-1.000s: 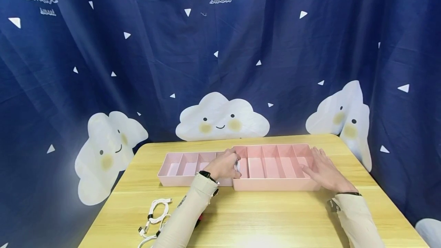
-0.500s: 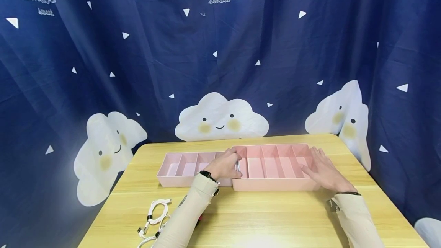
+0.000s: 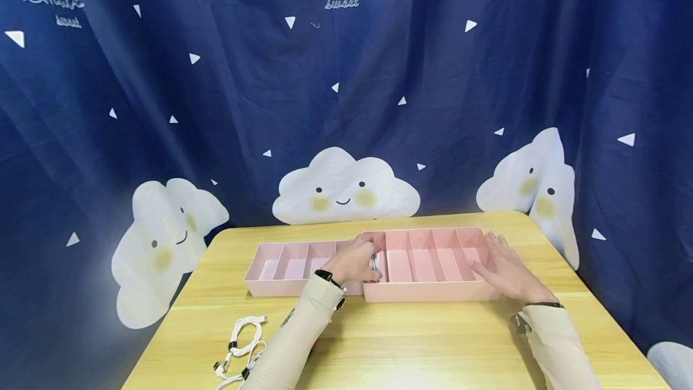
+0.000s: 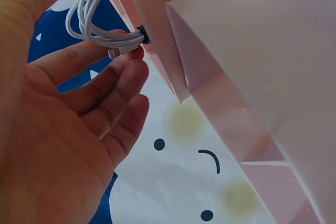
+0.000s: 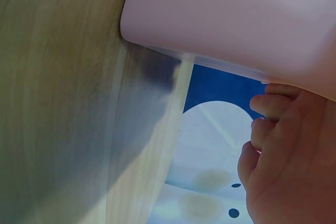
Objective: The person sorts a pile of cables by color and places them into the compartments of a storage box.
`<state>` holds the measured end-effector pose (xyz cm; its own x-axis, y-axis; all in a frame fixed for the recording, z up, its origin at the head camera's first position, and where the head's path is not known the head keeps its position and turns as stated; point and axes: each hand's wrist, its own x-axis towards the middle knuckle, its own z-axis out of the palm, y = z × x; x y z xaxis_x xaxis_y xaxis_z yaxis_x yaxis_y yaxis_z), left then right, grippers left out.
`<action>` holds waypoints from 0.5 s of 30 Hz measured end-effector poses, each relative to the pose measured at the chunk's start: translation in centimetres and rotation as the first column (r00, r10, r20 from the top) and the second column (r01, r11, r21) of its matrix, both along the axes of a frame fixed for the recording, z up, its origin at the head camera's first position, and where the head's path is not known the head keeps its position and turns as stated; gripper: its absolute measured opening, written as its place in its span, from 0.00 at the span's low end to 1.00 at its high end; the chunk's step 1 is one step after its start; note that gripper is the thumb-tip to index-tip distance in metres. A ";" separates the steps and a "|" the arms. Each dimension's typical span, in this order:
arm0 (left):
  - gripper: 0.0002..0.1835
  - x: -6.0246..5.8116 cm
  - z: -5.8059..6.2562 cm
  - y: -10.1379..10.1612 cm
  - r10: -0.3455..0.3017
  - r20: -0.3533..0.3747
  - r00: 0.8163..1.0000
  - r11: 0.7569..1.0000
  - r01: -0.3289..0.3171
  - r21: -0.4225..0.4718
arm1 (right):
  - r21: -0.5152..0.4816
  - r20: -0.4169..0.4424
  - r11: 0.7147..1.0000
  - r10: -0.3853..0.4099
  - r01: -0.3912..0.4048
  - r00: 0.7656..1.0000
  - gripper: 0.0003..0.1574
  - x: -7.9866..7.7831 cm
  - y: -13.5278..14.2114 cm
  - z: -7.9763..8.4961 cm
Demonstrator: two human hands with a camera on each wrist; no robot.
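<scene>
"Holding what?"
"A coiled white cable [image 4: 123,39] with a black strap [image 4: 143,34], pinched between the thumb and fingers of the left hand [image 3: 352,263], at the leftmost compartment of a long pink plastic box [image 3: 430,292]."
"Pointing how?"
"Seen from the head, lengthwise near to far; from the wrist, with plug [image 4: 122,51] aimed away from the box."
"With the right hand [image 3: 510,274]?"
"Pressing the box's right end, fingers extended."

Coiled white cable [image 4: 113,38], partly covered by the left hand [image 3: 353,260] in head view; pale-pink rectangular plastic divided tray [image 3: 276,288], right-end compartments masked likewise; thin white cable [image 3: 231,378], cropped below; small red object [image 3: 315,345], mostly under beige fabric sleeve [image 3: 292,333], unidentifiable.
</scene>
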<state>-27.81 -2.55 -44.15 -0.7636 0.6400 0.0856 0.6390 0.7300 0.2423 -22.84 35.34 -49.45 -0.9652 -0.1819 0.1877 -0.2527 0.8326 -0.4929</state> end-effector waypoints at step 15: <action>0.22 -0.5 -0.5 0.4 -0.005 -0.035 0.999 1.000 0.004 -0.013 | -0.024 -0.001 1.000 0.001 -0.001 1.000 0.60 -0.2 0.1 -0.3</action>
<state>-28.27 -2.11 -44.68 -0.7574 0.6447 0.1037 0.6502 0.7302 0.2098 -22.99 35.49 -49.73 -0.9650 -0.1782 0.1925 -0.2537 0.8205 -0.5123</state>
